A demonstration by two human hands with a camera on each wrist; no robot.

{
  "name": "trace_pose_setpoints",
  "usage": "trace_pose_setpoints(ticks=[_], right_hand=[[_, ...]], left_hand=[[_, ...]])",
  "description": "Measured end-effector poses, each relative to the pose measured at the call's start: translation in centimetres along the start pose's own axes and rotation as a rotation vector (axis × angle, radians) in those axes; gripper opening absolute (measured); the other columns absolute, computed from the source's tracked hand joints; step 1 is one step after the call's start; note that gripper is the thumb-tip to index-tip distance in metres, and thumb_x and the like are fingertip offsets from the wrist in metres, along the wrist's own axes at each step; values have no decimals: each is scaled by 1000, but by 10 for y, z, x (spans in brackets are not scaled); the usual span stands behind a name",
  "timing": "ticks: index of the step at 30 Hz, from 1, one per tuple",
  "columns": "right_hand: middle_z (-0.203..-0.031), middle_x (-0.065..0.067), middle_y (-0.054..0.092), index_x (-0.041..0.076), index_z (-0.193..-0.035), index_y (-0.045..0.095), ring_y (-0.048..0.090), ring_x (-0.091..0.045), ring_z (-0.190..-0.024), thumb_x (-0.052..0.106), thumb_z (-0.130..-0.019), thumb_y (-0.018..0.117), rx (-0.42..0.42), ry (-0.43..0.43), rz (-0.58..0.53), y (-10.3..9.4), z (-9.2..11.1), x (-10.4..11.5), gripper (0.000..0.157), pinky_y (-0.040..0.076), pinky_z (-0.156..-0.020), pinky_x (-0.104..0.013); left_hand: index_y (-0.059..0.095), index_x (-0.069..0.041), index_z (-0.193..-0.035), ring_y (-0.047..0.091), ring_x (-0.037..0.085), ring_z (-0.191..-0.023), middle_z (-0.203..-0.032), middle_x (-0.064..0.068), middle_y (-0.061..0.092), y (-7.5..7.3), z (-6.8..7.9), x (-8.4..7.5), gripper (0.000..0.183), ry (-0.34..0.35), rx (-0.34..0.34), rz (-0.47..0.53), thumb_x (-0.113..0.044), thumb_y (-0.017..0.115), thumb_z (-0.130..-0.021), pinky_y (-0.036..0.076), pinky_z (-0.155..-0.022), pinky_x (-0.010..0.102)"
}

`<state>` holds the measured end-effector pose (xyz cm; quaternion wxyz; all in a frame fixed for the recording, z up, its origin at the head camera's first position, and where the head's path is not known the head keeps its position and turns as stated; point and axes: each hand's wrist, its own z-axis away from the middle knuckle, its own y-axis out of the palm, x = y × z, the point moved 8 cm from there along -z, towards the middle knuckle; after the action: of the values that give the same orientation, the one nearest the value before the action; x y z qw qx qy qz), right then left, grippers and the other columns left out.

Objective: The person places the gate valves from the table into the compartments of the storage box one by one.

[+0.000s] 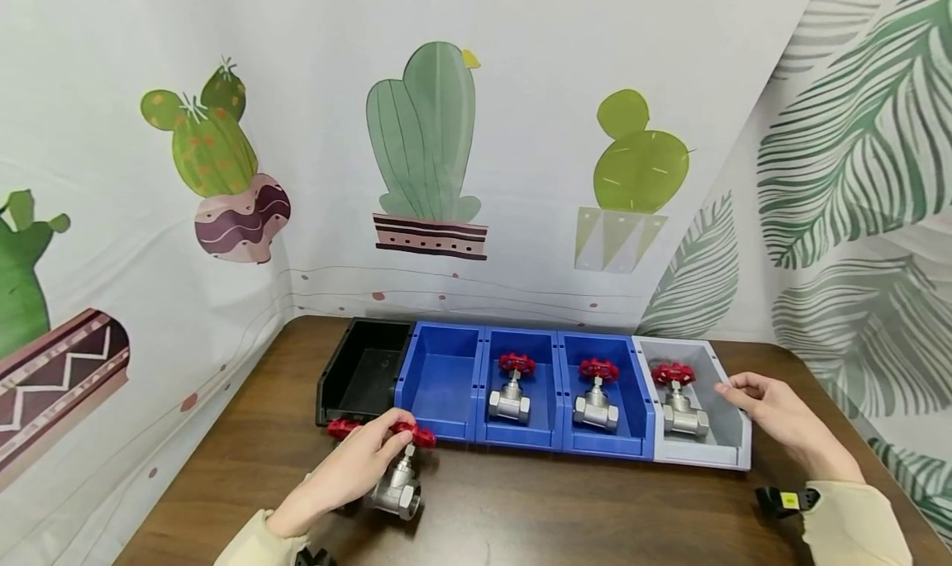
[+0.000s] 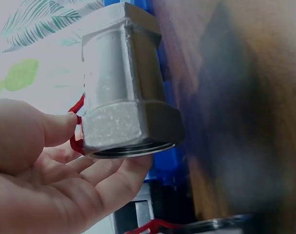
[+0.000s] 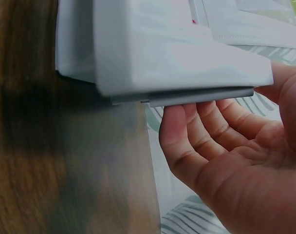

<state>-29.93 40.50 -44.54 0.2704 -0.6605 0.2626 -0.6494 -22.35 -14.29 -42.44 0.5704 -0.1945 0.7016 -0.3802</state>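
My left hand (image 1: 355, 465) grips a gate valve (image 1: 397, 492) by its red handwheel, in front of the black bin (image 1: 327, 384). In the left wrist view the thumb presses on the wheel, and the steel valve body (image 2: 121, 83) stands out past the fingers. A second red handwheel (image 1: 342, 428) shows just behind this hand, its valve mostly hidden by it. My right hand (image 1: 777, 413) pinches the side wall of the grey bin (image 1: 732, 401), thumb over the rim and fingers outside. Inside that bin lies another gate valve (image 1: 680, 409).
Three blue bins (image 1: 439, 384) join the black and grey ones in a row along the back of the wooden table (image 1: 535, 508). The middle blue bin holds a gate valve (image 1: 510, 397), as does the right one, a similar valve (image 1: 596, 401). A printed cloth (image 1: 535, 136) hangs behind.
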Motion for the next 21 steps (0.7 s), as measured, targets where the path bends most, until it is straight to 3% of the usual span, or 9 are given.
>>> trace_pose_setpoints(ticks=[12,21], right_hand=[[-89,-5,53,-4,-107,58,43,-11,-78,34,-99,60,9,-14,14,1,2,4,39,35,-64,-27],[-90,-5,54,-4,-106,58,43,-10,-79,33,-99,59,4,-15,-2,-1,4,6,38,35,-65,-26]], left_hand=[[59,-24,-111,46,7,-62,-75,-8,52,-5,-19,-9,10,22,-19,-9,-23,54,-102,40,-59,28],[59,-22,-113,43,10,-57,-74,-4,50,-12,-40,-11,12,-4,-27,54,-22,54,-103,34,-50,27]])
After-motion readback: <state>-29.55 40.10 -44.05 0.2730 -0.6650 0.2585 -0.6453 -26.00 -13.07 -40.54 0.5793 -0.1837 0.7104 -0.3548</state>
